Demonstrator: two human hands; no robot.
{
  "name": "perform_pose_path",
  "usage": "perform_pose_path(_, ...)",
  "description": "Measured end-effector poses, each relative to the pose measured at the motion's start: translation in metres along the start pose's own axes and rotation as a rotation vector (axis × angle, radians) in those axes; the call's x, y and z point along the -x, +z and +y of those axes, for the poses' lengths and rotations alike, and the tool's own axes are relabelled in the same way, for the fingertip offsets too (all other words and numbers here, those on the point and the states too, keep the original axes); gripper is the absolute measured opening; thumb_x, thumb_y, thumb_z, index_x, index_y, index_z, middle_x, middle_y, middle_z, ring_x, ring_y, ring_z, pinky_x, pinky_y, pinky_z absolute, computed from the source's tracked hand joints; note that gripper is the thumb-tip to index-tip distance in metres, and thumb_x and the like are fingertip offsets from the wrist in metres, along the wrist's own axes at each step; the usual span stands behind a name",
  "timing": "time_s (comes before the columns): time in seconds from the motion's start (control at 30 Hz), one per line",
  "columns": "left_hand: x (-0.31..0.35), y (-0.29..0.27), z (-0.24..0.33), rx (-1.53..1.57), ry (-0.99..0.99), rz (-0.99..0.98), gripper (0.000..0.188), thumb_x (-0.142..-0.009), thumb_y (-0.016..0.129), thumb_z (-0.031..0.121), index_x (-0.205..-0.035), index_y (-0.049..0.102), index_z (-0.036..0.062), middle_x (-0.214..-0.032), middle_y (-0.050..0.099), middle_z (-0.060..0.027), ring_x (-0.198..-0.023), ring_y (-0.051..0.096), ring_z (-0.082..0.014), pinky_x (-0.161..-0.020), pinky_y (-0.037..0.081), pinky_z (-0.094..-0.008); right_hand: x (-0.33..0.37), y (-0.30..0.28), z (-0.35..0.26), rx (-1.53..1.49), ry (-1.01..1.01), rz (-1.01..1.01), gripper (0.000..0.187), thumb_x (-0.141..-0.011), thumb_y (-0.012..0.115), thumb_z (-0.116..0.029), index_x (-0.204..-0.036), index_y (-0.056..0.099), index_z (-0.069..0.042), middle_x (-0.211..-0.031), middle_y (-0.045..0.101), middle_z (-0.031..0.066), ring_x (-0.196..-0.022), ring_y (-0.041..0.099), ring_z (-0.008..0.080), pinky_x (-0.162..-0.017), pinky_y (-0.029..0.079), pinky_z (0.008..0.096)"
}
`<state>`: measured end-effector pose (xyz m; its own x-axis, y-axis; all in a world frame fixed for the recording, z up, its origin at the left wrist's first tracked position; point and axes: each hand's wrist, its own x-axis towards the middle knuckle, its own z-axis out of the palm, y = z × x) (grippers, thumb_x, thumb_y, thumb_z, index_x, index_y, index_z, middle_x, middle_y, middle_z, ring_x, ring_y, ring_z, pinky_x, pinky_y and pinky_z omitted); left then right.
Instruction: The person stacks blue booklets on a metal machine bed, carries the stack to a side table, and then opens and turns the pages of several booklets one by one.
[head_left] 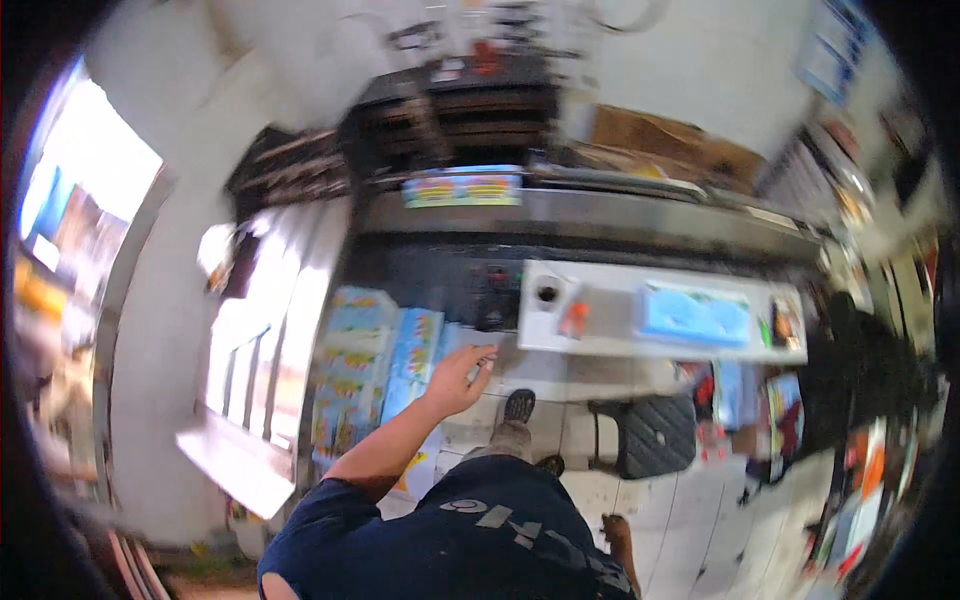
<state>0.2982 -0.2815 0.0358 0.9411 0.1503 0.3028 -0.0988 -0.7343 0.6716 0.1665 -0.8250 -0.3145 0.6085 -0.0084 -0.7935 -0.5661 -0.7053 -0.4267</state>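
My left hand [463, 378] reaches forward past my body, fingers stretched and partly apart, with nothing visible in it. Nearest to it are stacked blue printed packs [352, 350] on the left and a narrower blue stack [412, 350] beside them. My right hand [618, 530] hangs low by my right side; its fingers are small and blurred, so whether it holds anything is unclear. Ahead to the right, a white table [610, 338] carries a blue plastic-wrapped pack [693, 313], a small orange item [575, 319] and a round black object [547, 294].
A black stool [655, 437] stands on the tiled floor [640, 500] just before the table. A person in dark clothes [865, 375] is at the right. Behind runs a long metal-edged counter [620, 215] with a printed pack [462, 187]. A barred opening [265, 360] is left.
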Motion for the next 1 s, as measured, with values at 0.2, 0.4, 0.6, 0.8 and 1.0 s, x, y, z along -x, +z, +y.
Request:
perform_pose_path(0.2,0.077,-0.122,-0.031,-0.186,-0.268,0.377,0.031,-0.091,0.060,0.014,-0.121,0.059,0.0053,-0.101,0.067,-0.0129,-0.092,0.066,-0.0314,-0.083,0.052,-0.0409,0.002,-0.035,-0.120,0.707,-0.278,-0.270,0.037,-0.091,0.066,-0.022,-0.119,0.060,0.001,-0.075,0.066,0.0127,-0.063,0.066,0.0266,-0.053,0.050,0.0359)
perform_pose_path(0.4,0.165,-0.269,-0.155,-0.430,-0.573,0.751,0.033,-0.089,0.063,0.017,-0.119,0.062,0.0044,-0.115,0.064,-0.0186,-0.107,0.061,-0.0355,-0.093,0.049,-0.0415,-0.095,-0.054,-0.222,1.217,-1.048,-0.375,0.046,-0.088,0.065,-0.032,-0.120,0.062,0.001,-0.102,0.066,0.0222,-0.088,0.067,0.0320,-0.073,0.053,0.0435)
perform_pose_path(0.6,0.271,-0.454,-0.298,-0.564,-1.081,0.809,0.045,-0.087,0.066,0.027,-0.126,0.061,0.0068,-0.127,0.061,-0.0194,-0.118,0.058,-0.0353,-0.102,0.045,-0.0395,0.032,0.078,-0.472,0.814,-0.393,-0.333,0.049,-0.091,0.063,-0.029,-0.126,0.058,0.005,-0.117,0.066,0.0242,-0.109,0.064,0.0342,-0.093,0.048,0.0404)
perform_pose_path(0.8,0.247,-0.514,-0.373,-0.389,-1.608,0.633,0.092,-0.069,0.083,0.048,-0.144,0.043,0.0120,-0.146,0.047,-0.0187,-0.133,0.047,-0.0357,-0.107,0.037,-0.0527,0.065,0.166,-0.535,0.607,-0.639,-0.295,0.055,-0.090,0.067,-0.028,-0.133,0.053,0.004,-0.115,0.068,0.0199,-0.105,0.065,0.0303,-0.092,0.049,0.0374)
perform_pose_path(1.0,0.264,-0.534,-0.374,-0.306,-1.713,0.515,0.100,-0.052,0.094,0.050,-0.128,0.054,0.0002,-0.130,0.060,-0.0218,-0.123,0.057,-0.0343,-0.106,0.037,-0.0557,0.105,0.207,-0.604,0.669,-0.659,-0.369,0.056,-0.088,0.071,-0.027,-0.132,0.053,0.002,-0.116,0.068,0.0185,-0.108,0.065,0.0285,-0.093,0.049,0.0363)
